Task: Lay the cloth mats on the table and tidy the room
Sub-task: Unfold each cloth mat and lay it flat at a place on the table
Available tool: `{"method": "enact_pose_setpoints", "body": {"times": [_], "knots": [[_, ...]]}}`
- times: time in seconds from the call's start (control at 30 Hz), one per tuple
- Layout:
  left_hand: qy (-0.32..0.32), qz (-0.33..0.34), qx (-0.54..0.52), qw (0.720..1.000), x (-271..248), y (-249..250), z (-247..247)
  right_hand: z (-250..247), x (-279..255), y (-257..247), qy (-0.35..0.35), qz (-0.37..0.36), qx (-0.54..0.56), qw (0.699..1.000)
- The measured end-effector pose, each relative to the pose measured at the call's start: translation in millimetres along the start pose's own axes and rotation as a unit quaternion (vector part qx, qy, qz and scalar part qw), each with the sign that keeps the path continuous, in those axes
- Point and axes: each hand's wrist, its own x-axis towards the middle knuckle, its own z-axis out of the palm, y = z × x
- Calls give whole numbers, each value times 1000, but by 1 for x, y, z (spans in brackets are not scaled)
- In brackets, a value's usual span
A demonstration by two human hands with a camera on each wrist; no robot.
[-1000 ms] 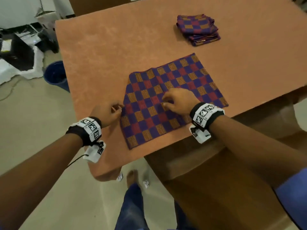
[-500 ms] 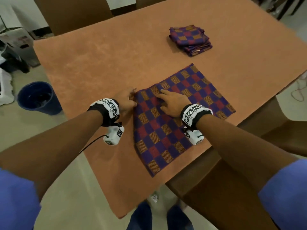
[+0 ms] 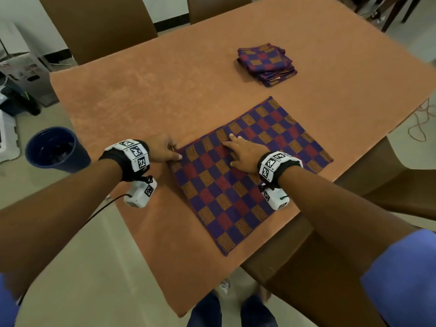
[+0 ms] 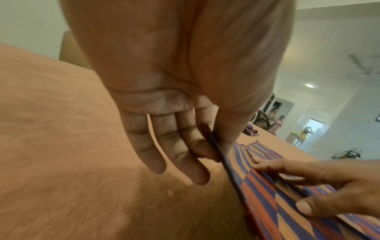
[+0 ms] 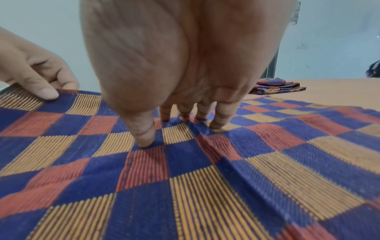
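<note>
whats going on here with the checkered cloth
A person is laying a checkered cloth mat flat on the orange-covered table. The left hand pinches the mat's left edge between thumb and fingers, while the right hand presses down on the middle with spread fingers; a crease shows in the fabric by the fingertips. A stack of folded mats of the same pattern sits farther back on the table, not yet laid out. A dark blue bin stands on the floor to the left.
</note>
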Motion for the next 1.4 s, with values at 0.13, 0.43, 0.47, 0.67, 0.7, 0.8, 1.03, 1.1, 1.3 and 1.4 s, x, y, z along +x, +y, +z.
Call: {"method": "enact_pose_setpoints", "body": {"times": [0.13, 0.43, 0.47, 0.67, 0.7, 0.8, 1.03, 1.1, 1.3, 1.4], "knots": [[36, -10, -63, 997, -14, -15, 5, 1, -4, -3, 4, 10, 51, 999], [82, -108, -17, 991, -41, -55, 9, 44, -51, 4, 31, 41, 9, 999], [86, -113, 30, 989, -44, -56, 11, 46, -54, 4, 34, 41, 3, 999], [134, 8, 149, 980, -74, -34, 59, 57, -70, 2, 20, 71, 15, 997], [104, 21, 153, 983, -79, -28, 73, 60, -71, 2, 15, 73, 12, 997], [49, 6, 166, 985, -94, -16, 111, 65, -72, 4, 15, 70, 1, 997], [103, -47, 86, 990, -120, -7, 145, 69, -73, 4, -3, 78, 6, 997], [100, -43, 93, 990, -126, -5, 143, 70, -71, 2, -2, 80, 5, 997], [37, -13, 118, 992, -143, -16, 137, 65, -71, 1, -13, 94, 35, 995], [36, 34, 102, 994, -140, -36, 120, 53, -65, -9, -12, 120, 67, 990]]}}
